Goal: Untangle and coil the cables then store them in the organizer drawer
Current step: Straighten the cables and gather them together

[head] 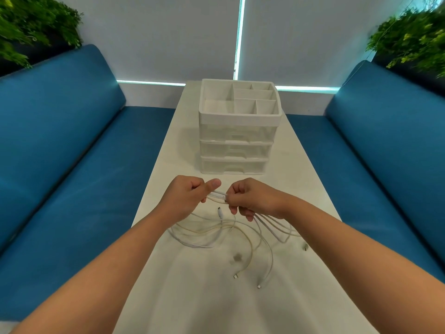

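Observation:
Several white cables (216, 233) lie tangled on the white table (216, 304), their loose plug ends trailing toward me. My left hand (186, 197) and my right hand (250, 197) are close together above the tangle, each closed on the same short bundle of cable strands stretched between them. More strands hang from under my right hand down to the table. The white organizer (238, 131) stands just beyond my hands, with three clear drawers, all closed, and a divided open tray on top.
Blue sofas (60, 141) run along both long sides of the narrow table. Green plants (31, 27) sit behind each sofa back. A small dark smudge (237, 257) marks the tabletop near the cable ends.

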The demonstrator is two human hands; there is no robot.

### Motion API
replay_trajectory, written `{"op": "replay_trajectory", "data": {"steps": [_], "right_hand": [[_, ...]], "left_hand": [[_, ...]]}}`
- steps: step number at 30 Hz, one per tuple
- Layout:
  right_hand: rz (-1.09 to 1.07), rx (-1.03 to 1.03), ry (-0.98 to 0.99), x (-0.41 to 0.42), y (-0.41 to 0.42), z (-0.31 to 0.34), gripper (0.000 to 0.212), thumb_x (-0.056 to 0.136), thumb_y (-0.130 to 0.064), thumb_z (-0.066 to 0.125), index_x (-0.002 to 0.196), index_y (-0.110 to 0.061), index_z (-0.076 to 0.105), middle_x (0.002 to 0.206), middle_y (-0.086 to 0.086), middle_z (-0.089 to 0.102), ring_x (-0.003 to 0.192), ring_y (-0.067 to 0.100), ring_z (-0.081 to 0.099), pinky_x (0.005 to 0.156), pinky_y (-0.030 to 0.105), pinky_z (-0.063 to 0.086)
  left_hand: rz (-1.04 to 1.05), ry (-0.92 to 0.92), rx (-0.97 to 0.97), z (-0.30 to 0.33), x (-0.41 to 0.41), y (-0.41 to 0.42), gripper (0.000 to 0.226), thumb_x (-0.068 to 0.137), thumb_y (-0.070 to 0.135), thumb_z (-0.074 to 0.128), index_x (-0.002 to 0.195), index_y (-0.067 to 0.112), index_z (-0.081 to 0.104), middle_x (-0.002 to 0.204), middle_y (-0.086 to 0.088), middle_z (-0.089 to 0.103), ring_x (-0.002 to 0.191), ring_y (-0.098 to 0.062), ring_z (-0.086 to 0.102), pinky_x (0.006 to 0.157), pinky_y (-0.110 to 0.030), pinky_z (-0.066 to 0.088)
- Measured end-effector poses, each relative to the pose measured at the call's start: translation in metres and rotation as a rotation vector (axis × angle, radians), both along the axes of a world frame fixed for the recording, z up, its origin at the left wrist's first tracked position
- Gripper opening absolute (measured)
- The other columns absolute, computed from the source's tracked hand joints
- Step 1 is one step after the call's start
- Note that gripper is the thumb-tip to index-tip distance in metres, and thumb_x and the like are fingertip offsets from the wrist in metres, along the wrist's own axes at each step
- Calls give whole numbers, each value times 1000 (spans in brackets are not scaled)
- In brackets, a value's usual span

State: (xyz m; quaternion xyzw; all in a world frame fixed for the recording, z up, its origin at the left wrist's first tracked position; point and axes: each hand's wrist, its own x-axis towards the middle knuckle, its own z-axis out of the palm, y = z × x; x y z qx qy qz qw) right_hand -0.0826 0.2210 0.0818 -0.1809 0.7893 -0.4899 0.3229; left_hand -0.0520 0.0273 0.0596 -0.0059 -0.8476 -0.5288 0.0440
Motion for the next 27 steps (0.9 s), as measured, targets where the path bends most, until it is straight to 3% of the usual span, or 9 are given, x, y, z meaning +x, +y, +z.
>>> {"op": "replay_trajectory", "data": {"steps": [3, 7, 10, 13, 16, 19, 21, 24, 27], "right_hand": [[38, 101, 21, 1, -2, 0, 9, 90, -10, 55, 81, -12, 55, 65, -2, 61, 45, 8, 44, 52, 24, 46], [-17, 244, 112, -1, 11, -8, 19, 91, -16, 50, 72, -15, 49, 56, -3, 53, 50, 13, 43, 57, 28, 41], [-55, 285, 160, -3, 21, -9, 23, 93, -20, 49, 71, -17, 48, 62, -3, 53, 55, 13, 42, 57, 26, 37], [-14, 549, 408, -9, 34, -7, 18, 92, -24, 46, 79, -15, 53, 72, -2, 57, 65, 16, 51, 61, 30, 38], [-36, 738, 564, -14, 51, -6, 14, 93, -26, 41, 84, -20, 50, 72, -5, 53, 67, 17, 48, 59, 31, 36], [-95, 512, 470, -18, 61, -7, 12, 95, -21, 41, 92, -20, 53, 71, -3, 53, 67, 17, 46, 65, 32, 38], [-120, 269, 327, -18, 63, -2, 24, 97, -14, 41, 96, -19, 65, 75, -5, 56, 68, 10, 47, 70, 24, 39], [-33, 161, 186, -15, 67, 4, 31, 99, -13, 43, 97, -19, 73, 82, -21, 65, 72, -7, 55, 77, 11, 41], [30, 176, 132, -16, 72, 3, 25, 98, -30, 52, 99, -22, 75, 105, -23, 69, 108, -5, 58, 99, 16, 39]], "left_hand": [[-4, -5, -21, -3, 0, 0, 54, 85, 46, 66, 49, 10, 48, 41, 10, 36, 40, -6, 31, 42, -12, 27], [86, 15, 6, 0, -2, -9, 55, 88, 43, 64, 53, 6, 43, 35, 13, 36, 39, -4, 33, 43, -10, 29], [70, -8, -54, 2, -2, -15, 56, 89, 46, 63, 52, 8, 44, 35, 12, 38, 38, -4, 34, 44, -11, 29], [90, -1, -42, -2, -3, -17, 56, 89, 46, 62, 53, 7, 44, 36, 12, 38, 39, -4, 34, 48, -18, 30], [79, -12, -65, -3, -4, -19, 56, 89, 46, 62, 53, 7, 44, 35, 12, 38, 39, -4, 35, 47, -16, 30], [65, -25, -70, -6, -5, -20, 56, 89, 46, 62, 51, 10, 44, 36, 13, 38, 39, -4, 35, 49, -18, 30], [71, -31, -80, -6, -8, -23, 57, 89, 47, 62, 50, 10, 42, 36, 12, 39, 39, -4, 35, 51, -23, 30], [99, -32, -77, -4, -13, -29, 59, 88, 49, 62, 50, 12, 37, 37, 11, 31, 40, -7, 29, 51, -26, 27], [87, -34, -52, -1, -16, -29, 60, 87, 50, 62, 52, 14, 30, 41, 11, 25, 42, -7, 24, 48, -21, 25]]}}
